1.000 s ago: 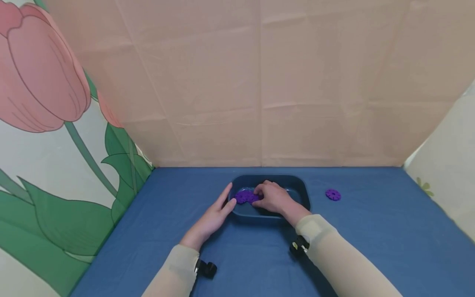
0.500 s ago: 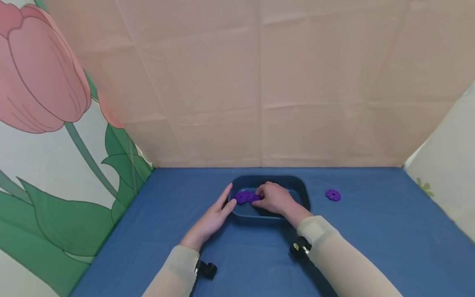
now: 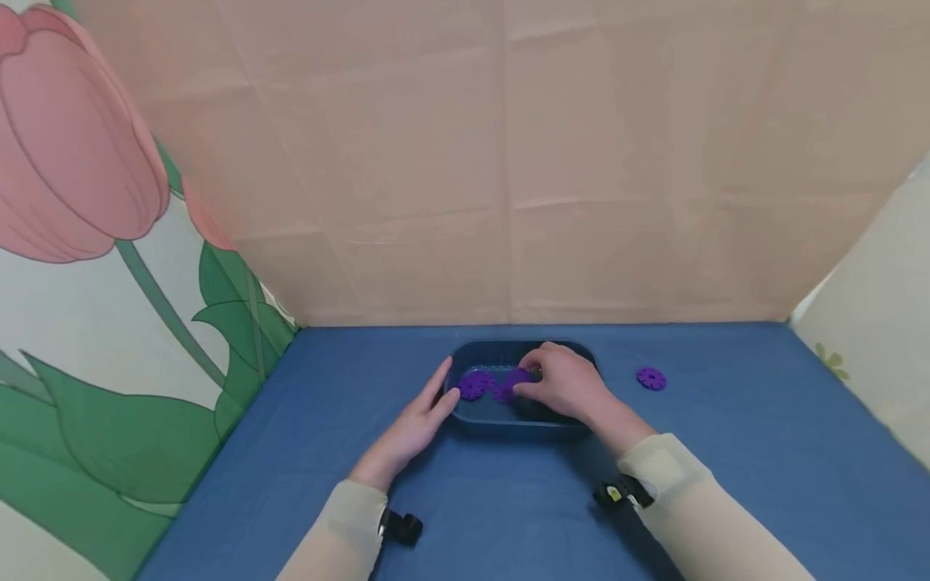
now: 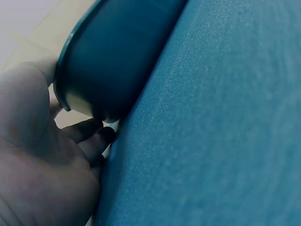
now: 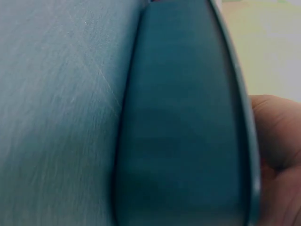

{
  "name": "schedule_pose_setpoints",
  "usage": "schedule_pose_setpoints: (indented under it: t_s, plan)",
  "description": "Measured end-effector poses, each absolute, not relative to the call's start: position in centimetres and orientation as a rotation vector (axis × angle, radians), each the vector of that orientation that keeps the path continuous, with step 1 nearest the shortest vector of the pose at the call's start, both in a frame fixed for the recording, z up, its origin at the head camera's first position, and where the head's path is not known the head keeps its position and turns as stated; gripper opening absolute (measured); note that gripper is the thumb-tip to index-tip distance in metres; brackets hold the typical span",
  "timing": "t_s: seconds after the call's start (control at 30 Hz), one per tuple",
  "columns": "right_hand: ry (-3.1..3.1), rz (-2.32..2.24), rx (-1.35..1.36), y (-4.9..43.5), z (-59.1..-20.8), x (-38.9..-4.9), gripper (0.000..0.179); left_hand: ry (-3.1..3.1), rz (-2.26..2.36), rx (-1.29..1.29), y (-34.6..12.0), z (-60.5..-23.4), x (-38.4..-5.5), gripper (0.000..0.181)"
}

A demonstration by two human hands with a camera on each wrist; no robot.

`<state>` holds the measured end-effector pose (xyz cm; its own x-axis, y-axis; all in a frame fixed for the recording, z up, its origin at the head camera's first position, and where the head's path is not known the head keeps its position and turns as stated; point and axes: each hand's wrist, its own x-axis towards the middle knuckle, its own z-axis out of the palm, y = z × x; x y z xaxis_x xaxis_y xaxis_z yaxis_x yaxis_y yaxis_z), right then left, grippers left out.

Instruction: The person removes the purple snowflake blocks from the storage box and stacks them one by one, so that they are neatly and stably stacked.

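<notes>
Purple disc point(image 3: 513, 382) pinched by right hand point(image 3: 567, 386) (in tray point(image 3: 508, 420)); left hand point(image 3: 414, 428) flat.

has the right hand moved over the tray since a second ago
Yes. The right hand has shifted rightward, toward the tray's right end, pinching a purple disc. Earlier it covered the tray's middle. The left hand rests at the tray's left end.

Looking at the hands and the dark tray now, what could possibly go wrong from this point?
1. The right hand pinches a purple disc over the dark tray; the grip looks small, so the disc might slip back in.
2. The left hand only rests open against the tray's left end, so the tray may slide on the blue cloth.
3. The right sleeve may brush the lone purple disc on the cloth.
</notes>
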<state>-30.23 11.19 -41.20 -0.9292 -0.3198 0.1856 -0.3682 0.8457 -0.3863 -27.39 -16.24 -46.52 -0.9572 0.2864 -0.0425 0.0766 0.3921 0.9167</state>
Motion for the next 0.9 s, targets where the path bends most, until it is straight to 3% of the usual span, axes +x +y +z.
schedule_pose_setpoints:
  t_s: [0.5,0.9]
  plan:
    - [-2.745,0.851,0.432,16.3,-39.8,-26.8,0.055,2.442,1.590,0.341,-16.1,-46.4,-27.4,0.063]
    - [-2.741,0.854,0.274,21.3,-40.0,-26.6,0.053,2.423,1.582,0.331,-16.1,-46.2,-27.3,0.065]
